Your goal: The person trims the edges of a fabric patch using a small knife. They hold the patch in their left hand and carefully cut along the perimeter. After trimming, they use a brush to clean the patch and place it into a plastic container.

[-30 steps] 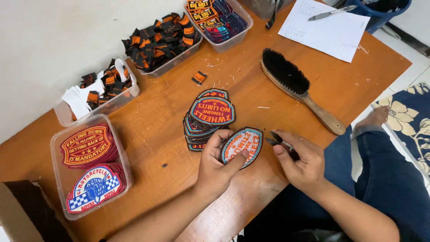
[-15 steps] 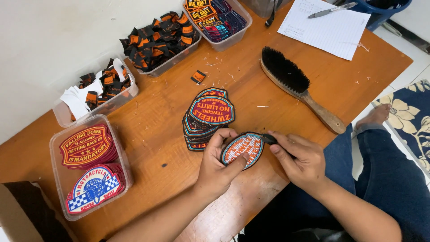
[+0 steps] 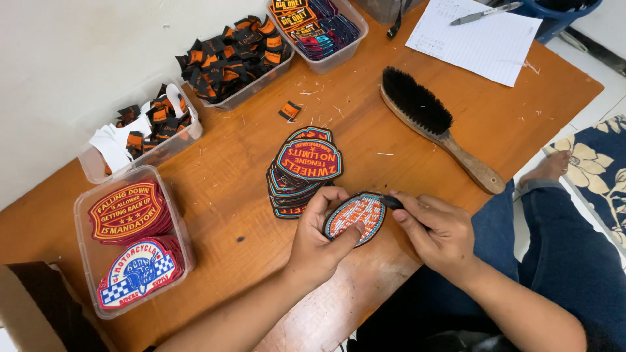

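Left hand (image 3: pixel 319 238) pinches an oval embroidered patch (image 3: pixel 355 217) by its lower edge, thumb on the face, fingers hidden behind it. Right hand (image 3: pixel 433 229) is closed around a small dark tool (image 3: pixel 393 203) at the patch's upper right rim; only the tip shows, and its kind cannot be made out. Patch is held just above the bench (image 3: pixel 222 189) near its front edge. Just beyond the patch lies a stack of shield-shaped patches (image 3: pixel 305 168). Right of that stack rests a wooden brush (image 3: pixel 437 127). Left of it, a clear tub of patches (image 3: pixel 134 244).
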